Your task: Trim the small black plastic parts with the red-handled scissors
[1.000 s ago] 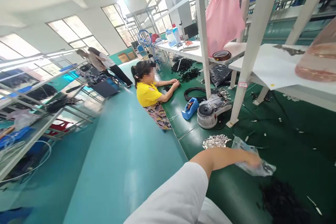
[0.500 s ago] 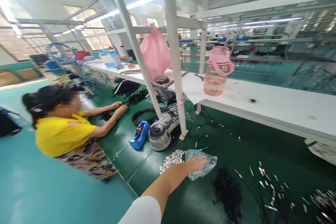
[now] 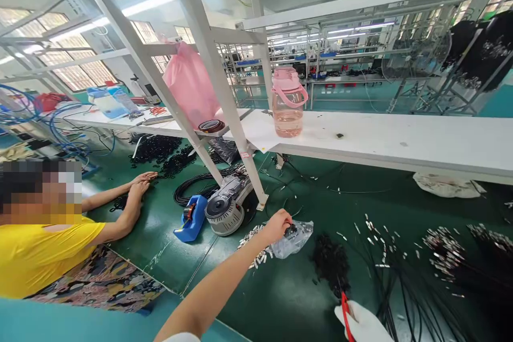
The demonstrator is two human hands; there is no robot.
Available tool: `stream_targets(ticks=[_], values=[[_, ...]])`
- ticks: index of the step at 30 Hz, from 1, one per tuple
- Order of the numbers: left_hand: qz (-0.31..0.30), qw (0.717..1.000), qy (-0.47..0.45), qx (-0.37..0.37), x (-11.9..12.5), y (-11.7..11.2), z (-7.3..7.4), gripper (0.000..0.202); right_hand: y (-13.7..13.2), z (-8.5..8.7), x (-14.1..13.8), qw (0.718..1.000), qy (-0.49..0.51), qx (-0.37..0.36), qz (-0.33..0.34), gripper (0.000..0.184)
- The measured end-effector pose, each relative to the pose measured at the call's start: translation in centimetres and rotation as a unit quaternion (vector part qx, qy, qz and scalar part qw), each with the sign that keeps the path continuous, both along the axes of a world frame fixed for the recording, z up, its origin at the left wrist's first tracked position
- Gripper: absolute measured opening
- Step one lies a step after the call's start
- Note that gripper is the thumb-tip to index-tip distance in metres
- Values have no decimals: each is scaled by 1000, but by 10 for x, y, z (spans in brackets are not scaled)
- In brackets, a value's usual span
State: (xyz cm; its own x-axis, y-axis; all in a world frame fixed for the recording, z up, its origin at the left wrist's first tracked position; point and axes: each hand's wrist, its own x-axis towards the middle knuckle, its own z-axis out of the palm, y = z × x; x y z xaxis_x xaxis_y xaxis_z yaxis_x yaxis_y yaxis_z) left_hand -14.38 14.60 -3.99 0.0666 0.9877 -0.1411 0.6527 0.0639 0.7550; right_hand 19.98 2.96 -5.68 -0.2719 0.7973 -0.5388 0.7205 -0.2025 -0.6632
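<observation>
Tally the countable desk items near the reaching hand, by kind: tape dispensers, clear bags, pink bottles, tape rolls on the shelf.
Tape dispensers: 2, blue and grey
Clear plastic bag: 1, under the left hand
Pink water bottle: 1
Tape roll: 1
Total: 5

One pink bottle (image 3: 287, 102), two tape dispensers (image 3: 191, 218)

Our left hand (image 3: 277, 224) is bare, the forearm uncovered up to a white short sleeve (image 3: 178, 337) at the frame's bottom edge. Our right hand (image 3: 363, 323) wears a white glove.
</observation>
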Motion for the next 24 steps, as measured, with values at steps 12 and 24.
stream_targets(ticks=[12,24], values=[[121,853,-496,-108,118,-115,-12,41,9,32,-15,980,-69,160,94,32],[218,727,-624,-186,141,-128,7,43,-5,36,-14,950,-158,228,143,29]])
